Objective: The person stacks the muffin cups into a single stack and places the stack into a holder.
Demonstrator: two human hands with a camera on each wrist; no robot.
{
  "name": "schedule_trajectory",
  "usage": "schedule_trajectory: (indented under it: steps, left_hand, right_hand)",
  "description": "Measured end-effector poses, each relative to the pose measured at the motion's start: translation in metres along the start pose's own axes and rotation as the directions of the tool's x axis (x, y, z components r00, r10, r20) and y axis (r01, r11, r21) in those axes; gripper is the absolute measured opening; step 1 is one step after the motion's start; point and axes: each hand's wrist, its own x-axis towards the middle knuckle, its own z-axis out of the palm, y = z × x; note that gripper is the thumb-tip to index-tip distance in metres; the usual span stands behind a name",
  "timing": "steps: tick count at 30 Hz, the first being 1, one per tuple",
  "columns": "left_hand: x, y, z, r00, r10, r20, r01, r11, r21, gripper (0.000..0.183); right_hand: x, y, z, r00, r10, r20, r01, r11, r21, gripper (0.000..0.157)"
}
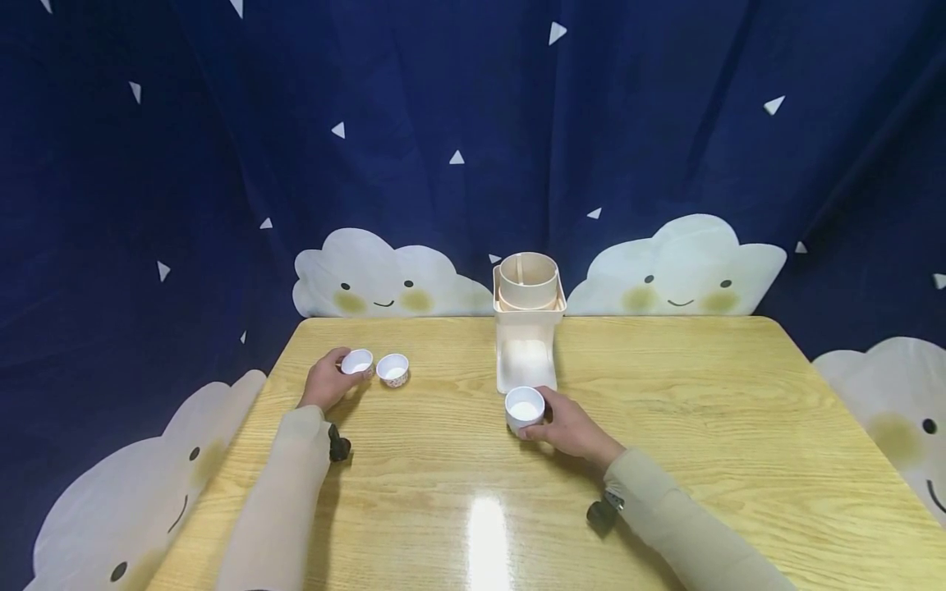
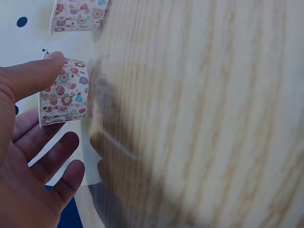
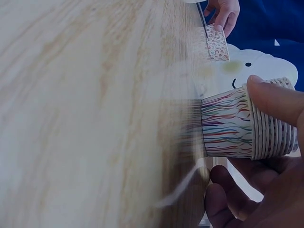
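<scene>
At the left of the table, my left hand [image 1: 328, 382] holds a small white paper cup [image 2: 66, 95] printed with flowers, thumb on its near side and the other fingers partly spread. Right beside it stands a similar flowered paper cup [image 1: 393, 373]. My right hand [image 1: 571, 427] grips a stack of paper cups [image 3: 228, 124] with coloured wavy lines, the thumb over the nested rims. In the head view this stack is upright, just in front of a cream plastic dispenser [image 1: 528, 328] with a round tube on top.
The wooden table [image 1: 414, 476] has a light reflection near its front. Behind and at the sides hangs a dark blue curtain [image 1: 399, 74] with white triangles and smiling clouds. The dispenser stands near the back edge, roughly mid-table.
</scene>
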Motion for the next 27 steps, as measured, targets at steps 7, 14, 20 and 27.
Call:
schedule_trajectory:
  steps: [7,14,20,27]
  left_hand:
    - [-0.002,0.004,-0.001,1.0,-0.016,0.007,0.016,1.0,-0.011,0.073]
    - [-0.004,0.003,-0.003,1.0,-0.009,-0.006,0.009,1.0,-0.027,0.073]
    - [-0.005,0.004,-0.003,1.0,0.015,-0.025,-0.016,0.999,-0.038,0.07]
    - [-0.011,0.014,-0.006,0.998,0.032,-0.05,-0.035,0.998,-0.045,0.071]
  right_hand:
    - [-0.001,0.0,0.001,1.0,0.007,-0.004,-0.007,1.0,-0.007,0.064]
    - [0.0,-0.001,0.001,1.0,0.028,-0.009,-0.028,1.0,-0.002,0.064]
    - [0.0,0.0,0.001,1.0,0.008,-0.012,-0.008,1.0,-0.005,0.065]
    - [0.001,0.002,0.001,1.0,0.009,-0.007,-0.009,1.0,-0.003,0.065]
